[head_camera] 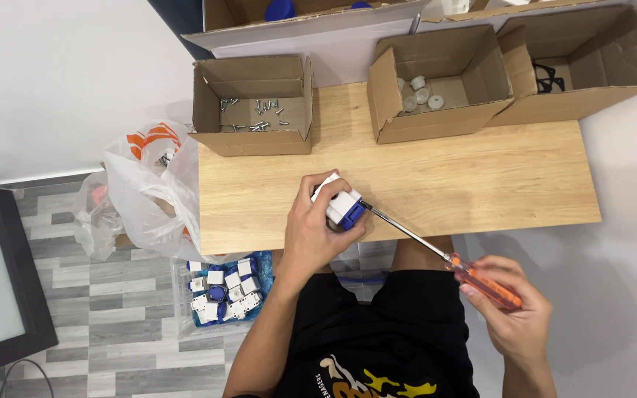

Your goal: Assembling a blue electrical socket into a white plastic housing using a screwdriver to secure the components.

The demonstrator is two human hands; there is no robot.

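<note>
White-blue part [342,206] gripped in left hand [317,234], screwdriver [436,249] in right hand [512,312]

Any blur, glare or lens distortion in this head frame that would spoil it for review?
Head view: evenly lit and sharp; the screws read clearly. No glare on the wooden table. Soft shadow right of it. Wide-lens bending at the edges. Left hand and right hand on the screwdriver unblurred.

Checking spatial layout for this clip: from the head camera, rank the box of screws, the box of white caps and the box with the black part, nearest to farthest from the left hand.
1. Box of screws, up-left of the left hand.
2. Box of white caps, up-right.
3. Box with the black part, far right corner.
</note>
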